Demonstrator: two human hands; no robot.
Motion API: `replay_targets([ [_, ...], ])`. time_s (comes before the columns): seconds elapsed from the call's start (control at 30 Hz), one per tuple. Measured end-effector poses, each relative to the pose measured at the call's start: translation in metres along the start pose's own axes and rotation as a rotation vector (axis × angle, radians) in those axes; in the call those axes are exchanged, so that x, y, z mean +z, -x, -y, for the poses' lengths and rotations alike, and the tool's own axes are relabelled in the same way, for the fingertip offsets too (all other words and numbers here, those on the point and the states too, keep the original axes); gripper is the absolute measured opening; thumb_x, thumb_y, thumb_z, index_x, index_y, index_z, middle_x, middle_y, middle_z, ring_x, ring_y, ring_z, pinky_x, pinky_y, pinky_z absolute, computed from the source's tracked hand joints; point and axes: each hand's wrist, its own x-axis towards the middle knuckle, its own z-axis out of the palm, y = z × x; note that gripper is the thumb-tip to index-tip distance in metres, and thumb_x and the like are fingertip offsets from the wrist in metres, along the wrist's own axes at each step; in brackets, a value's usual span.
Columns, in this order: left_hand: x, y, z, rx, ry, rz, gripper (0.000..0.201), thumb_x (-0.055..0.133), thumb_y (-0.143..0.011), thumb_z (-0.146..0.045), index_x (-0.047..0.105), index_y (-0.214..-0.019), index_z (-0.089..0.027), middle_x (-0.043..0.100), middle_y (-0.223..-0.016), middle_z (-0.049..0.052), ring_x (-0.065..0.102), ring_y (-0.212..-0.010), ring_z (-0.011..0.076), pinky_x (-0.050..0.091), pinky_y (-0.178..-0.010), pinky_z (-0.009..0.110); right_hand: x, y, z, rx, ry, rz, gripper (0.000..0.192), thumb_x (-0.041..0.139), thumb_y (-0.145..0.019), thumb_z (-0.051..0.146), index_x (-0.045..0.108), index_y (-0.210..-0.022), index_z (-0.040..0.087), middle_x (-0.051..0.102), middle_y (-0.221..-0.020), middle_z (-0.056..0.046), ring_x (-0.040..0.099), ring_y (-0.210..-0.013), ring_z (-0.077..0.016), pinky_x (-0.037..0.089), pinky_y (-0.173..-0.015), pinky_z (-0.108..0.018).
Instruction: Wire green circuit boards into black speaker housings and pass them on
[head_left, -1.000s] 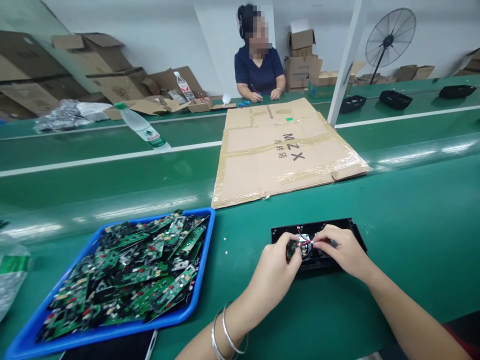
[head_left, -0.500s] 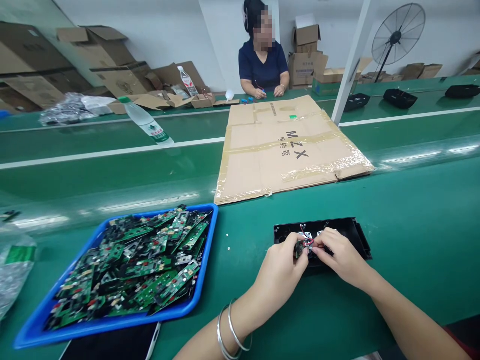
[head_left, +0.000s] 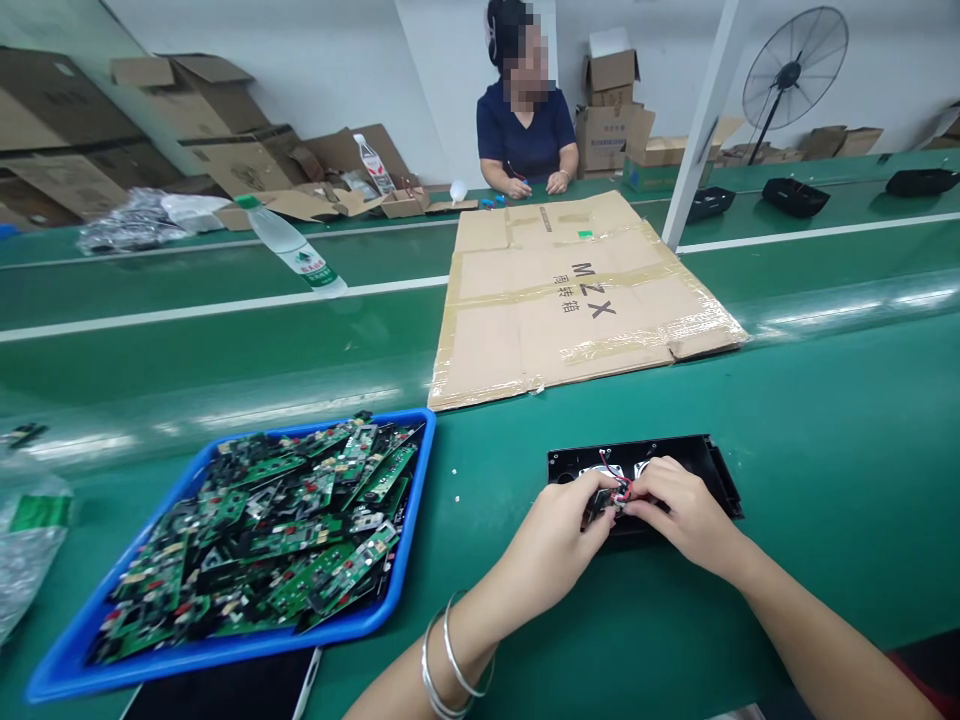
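Note:
A black plastic housing (head_left: 686, 455) lies on the green bench in front of me, with round silvery parts partly visible inside. Over it, my left hand (head_left: 562, 535) is closed, thumb and fingers pinching a small circuit board (head_left: 598, 503) that is mostly covered by the fingers. My right hand (head_left: 679, 510) pinches thin red and black wires (head_left: 624, 488) at the board's edge, its fingertips almost touching the left ones. Whether a plug sits at the wire ends is too small to tell.
To the left, a blue tray (head_left: 409, 540) is heaped with green circuit boards (head_left: 300, 540); a dark flat device (head_left: 225, 690) lies under its front edge. Flattened cardboard (head_left: 517, 330) lies beyond the housing. A water bottle (head_left: 296, 250) and a co-worker (head_left: 527, 135) are farther back.
My left hand has tilted the circuit board slightly, so less of its green face shows. The right fingers have shifted a little at the wires. The housing stays in place.

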Motion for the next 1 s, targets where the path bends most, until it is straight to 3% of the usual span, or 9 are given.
replay_targets([
  [0.13, -0.007, 0.001, -0.002, 0.012, 0.027, 0.070, 0.021, 0.045, -0.089, -0.019, 0.056, -0.107, -0.023, 0.067, -0.097, 0.001, 0.063, -0.084, 0.0155, 0.045, -0.072, 0.022, 0.001, 0.002, -0.001, 0.084, 0.015, 0.000, 0.018, 0.049, -0.093, 0.035, 0.053, -0.091, 0.017, 0.056, -0.079, -0.004, 0.049, -0.073, -0.0165, 0.041, -0.065, -0.030],
  [0.23, -0.008, 0.002, -0.002, -0.001, 0.067, 0.081, 0.023, 0.043, -0.090, -0.019, 0.055, -0.108, -0.024, 0.067, -0.092, 0.001, 0.064, -0.081, 0.0146, 0.047, -0.071, 0.022, 0.002, 0.001, 0.000, 0.053, 0.076, 0.055, 0.019, 0.046, -0.094, 0.032, 0.052, -0.105, 0.018, 0.056, -0.089, -0.006, 0.051, -0.081, -0.0183, 0.043, -0.069, -0.032],
  [0.53, -0.008, 0.002, -0.001, -0.002, 0.100, 0.103, 0.020, 0.041, -0.090, -0.020, 0.055, -0.105, -0.021, 0.062, -0.073, 0.000, 0.061, -0.068, 0.0128, 0.046, -0.064, 0.021, 0.005, 0.000, 0.003, 0.017, 0.134, 0.059, 0.024, 0.038, -0.097, 0.032, 0.055, -0.092, 0.016, 0.053, -0.083, -0.006, 0.048, -0.076, -0.0188, 0.040, -0.065, -0.033],
  [0.67, -0.009, 0.005, -0.006, 0.004, 0.004, 0.085, 0.020, 0.040, -0.090, -0.020, 0.056, -0.103, -0.021, 0.064, -0.074, 0.000, 0.060, -0.068, 0.0139, 0.044, -0.064, 0.022, 0.004, 0.000, 0.002, -0.005, 0.128, 0.041, 0.022, 0.042, -0.095, 0.030, 0.057, -0.089, 0.016, 0.055, -0.084, -0.007, 0.049, -0.078, -0.0191, 0.042, -0.068, -0.034],
  [0.77, -0.012, 0.011, -0.011, -0.030, -0.087, 0.057, 0.025, 0.042, -0.088, -0.021, 0.055, -0.109, -0.024, 0.065, -0.074, 0.000, 0.061, -0.067, 0.0159, 0.042, -0.060, 0.023, 0.003, -0.003, 0.004, -0.001, 0.183, 0.073, 0.018, 0.052, -0.091, 0.032, 0.060, -0.100, 0.019, 0.056, -0.101, -0.009, 0.050, -0.090, -0.0216, 0.045, -0.074, -0.037],
  [0.87, -0.016, 0.014, -0.014, -0.072, -0.112, 0.059, 0.026, 0.043, -0.087, -0.021, 0.055, -0.109, -0.025, 0.064, -0.070, -0.001, 0.061, -0.063, 0.0161, 0.042, -0.057, 0.023, 0.003, -0.004, 0.006, 0.040, 0.239, 0.160, 0.031, 0.057, -0.088, 0.032, 0.055, -0.118, 0.025, 0.052, -0.120, -0.008, 0.047, -0.102, -0.0252, 0.046, -0.082, -0.043],
  [0.93, -0.017, 0.015, -0.014, -0.103, -0.102, 0.064, 0.019, 0.044, -0.086, -0.022, 0.056, -0.100, -0.023, 0.064, -0.068, -0.001, 0.060, -0.060, 0.0157, 0.042, -0.056, 0.023, 0.002, -0.004, 0.006, 0.076, 0.162, 0.172, 0.035, 0.054, -0.089, 0.034, 0.051, -0.123, 0.025, 0.052, -0.122, -0.008, 0.046, -0.106, -0.0250, 0.045, -0.087, -0.044],
  [1.0, -0.015, 0.013, -0.012, -0.141, -0.063, 0.048, 0.014, 0.046, -0.085, -0.023, 0.055, -0.094, -0.021, 0.063, -0.067, -0.001, 0.061, -0.060, 0.0160, 0.043, -0.055, 0.023, 0.001, -0.002, 0.003, 0.142, 0.003, 0.124, 0.028, 0.049, -0.092, 0.035, 0.056, -0.116, 0.023, 0.056, -0.114, -0.007, 0.048, -0.105, -0.0228, 0.045, -0.089, -0.040],
])
